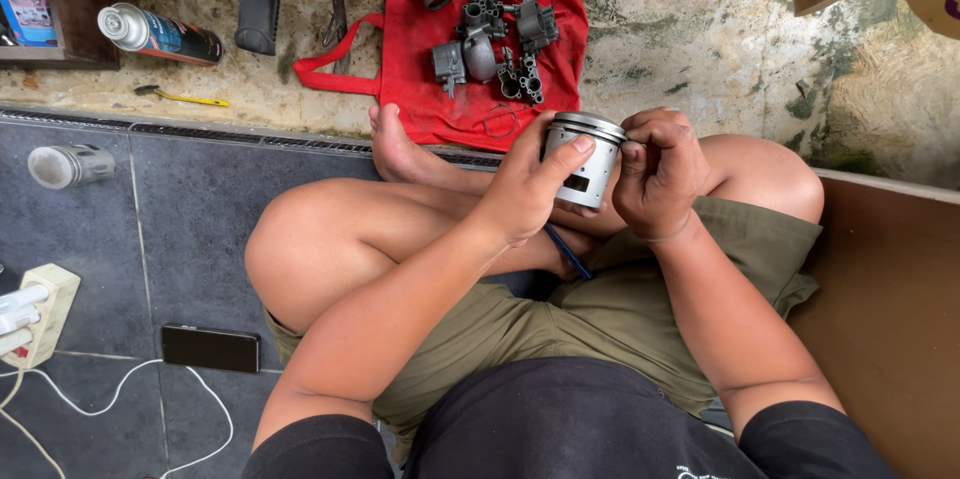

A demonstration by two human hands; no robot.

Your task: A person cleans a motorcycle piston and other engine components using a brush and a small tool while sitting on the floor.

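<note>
Dark grey floor tiles [190,199], drain grate [230,132], stained concrete ground [700,29] in daylight.

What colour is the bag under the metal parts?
Red bag, clearest in the head view.

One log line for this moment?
left hand: holds piston | right hand: grip on piston rim | red bag: metal parts on it

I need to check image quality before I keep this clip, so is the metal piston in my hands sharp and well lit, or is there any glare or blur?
Head view: soft, even daylight, no hard shadows. The piston is sharp, with only a mild sheen on its crown; the left hand and right hand show no motion blur. Frame edges bend slightly from the wide lens.
</note>
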